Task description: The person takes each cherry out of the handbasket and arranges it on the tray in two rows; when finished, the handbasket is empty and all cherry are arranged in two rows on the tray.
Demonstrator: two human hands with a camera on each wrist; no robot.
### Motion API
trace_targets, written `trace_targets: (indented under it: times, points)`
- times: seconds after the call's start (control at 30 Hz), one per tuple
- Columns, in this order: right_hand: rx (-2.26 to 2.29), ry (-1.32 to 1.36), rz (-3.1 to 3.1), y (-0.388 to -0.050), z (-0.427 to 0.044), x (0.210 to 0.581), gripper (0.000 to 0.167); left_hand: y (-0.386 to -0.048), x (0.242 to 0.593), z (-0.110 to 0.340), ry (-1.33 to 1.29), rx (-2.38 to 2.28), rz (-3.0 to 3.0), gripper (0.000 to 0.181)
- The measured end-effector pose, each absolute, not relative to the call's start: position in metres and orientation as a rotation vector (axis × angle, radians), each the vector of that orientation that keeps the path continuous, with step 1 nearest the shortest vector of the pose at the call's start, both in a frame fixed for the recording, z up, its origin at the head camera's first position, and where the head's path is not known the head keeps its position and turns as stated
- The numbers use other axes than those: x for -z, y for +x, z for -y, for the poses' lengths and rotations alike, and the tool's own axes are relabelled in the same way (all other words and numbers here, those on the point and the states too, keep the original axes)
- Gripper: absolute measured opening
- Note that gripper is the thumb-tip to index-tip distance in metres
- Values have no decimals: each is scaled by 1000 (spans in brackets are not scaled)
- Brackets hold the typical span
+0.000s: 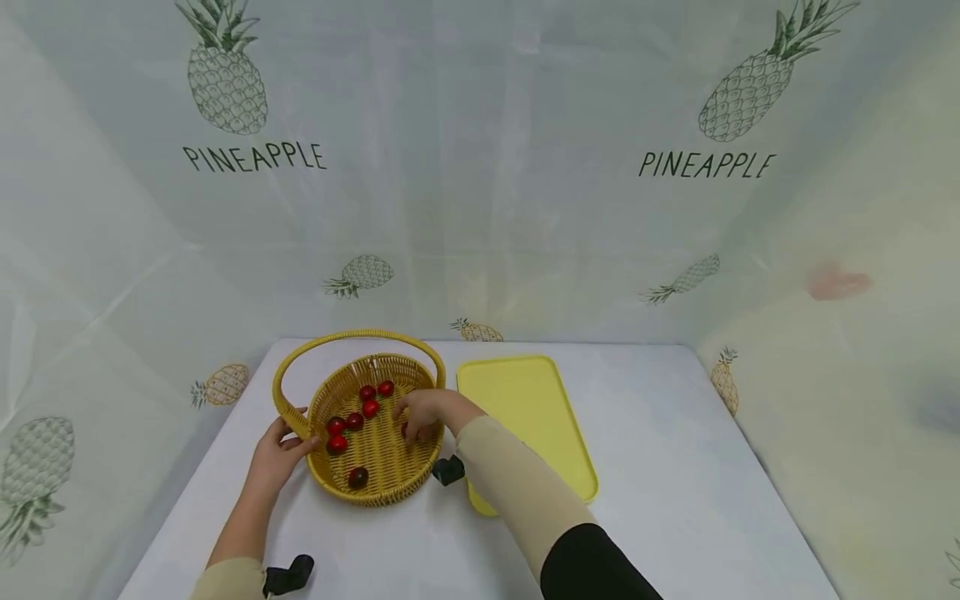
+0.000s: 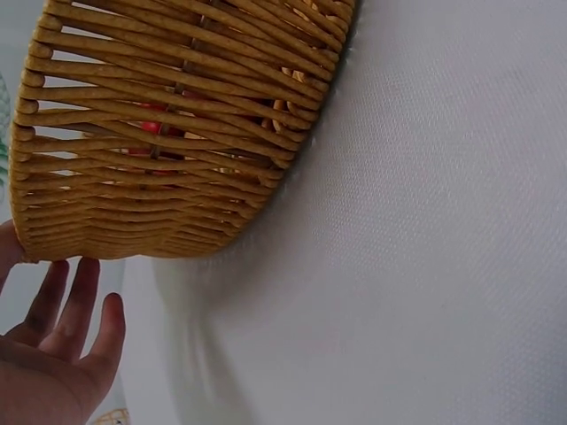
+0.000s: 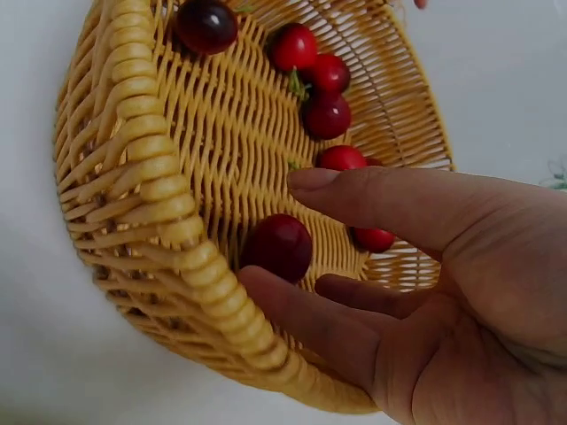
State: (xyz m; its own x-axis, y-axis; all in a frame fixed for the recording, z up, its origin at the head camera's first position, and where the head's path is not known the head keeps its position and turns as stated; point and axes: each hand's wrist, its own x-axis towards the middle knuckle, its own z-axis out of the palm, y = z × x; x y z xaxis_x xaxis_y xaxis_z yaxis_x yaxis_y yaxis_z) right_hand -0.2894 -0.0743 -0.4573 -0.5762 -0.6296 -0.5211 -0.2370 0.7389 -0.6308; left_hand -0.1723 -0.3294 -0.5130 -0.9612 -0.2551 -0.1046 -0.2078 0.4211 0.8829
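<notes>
A round wicker basket (image 1: 386,467) with a tall handle (image 1: 360,335) stands on the table, holding several small red and dark red fruits (image 1: 337,444). My left hand (image 1: 276,457) holds the basket's left rim beside the handle's foot; in the left wrist view its fingers (image 2: 81,305) touch the wicker wall (image 2: 133,204). Inside the basket's right side is my right hand (image 1: 422,412). The right wrist view shows this hand (image 3: 469,274) with thumb and fingers apart around a dark red fruit (image 3: 280,248), fingertips at its near side, the thumb not touching it.
Just right of the basket a yellow rectangular tray (image 1: 517,392) lies on the white table (image 1: 675,467), partly under my right forearm. Behind the table hangs a pale sheet printed with pineapples (image 1: 228,87).
</notes>
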Motion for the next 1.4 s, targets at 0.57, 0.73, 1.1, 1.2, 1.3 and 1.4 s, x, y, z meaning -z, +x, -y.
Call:
trace_targets:
  times: [0.57, 0.73, 1.1, 1.2, 1.3, 1.4]
  points:
    - [791, -645, -2088, -290, 80, 475, 41, -173, 517, 330, 447, 1637, 2582, 64]
    - [897, -681, -2014, -291, 76, 475, 35, -173, 516, 330, 456, 1638, 2582, 65]
    - [1003, -768, -1976, -284, 65, 463, 21, -174, 520, 337, 407, 1654, 2605, 64]
    - [1039, -784, -1967, -282, 61, 459, 21, -173, 521, 340, 403, 1697, 2600, 66]
    - [1067, -805, -1967, -279, 56, 454, 20, -172, 521, 343, 386, 1761, 2574, 68]
    - [1081, -824, -1978, -277, 50, 449, 18, -171, 521, 346, 388, 1819, 2556, 72]
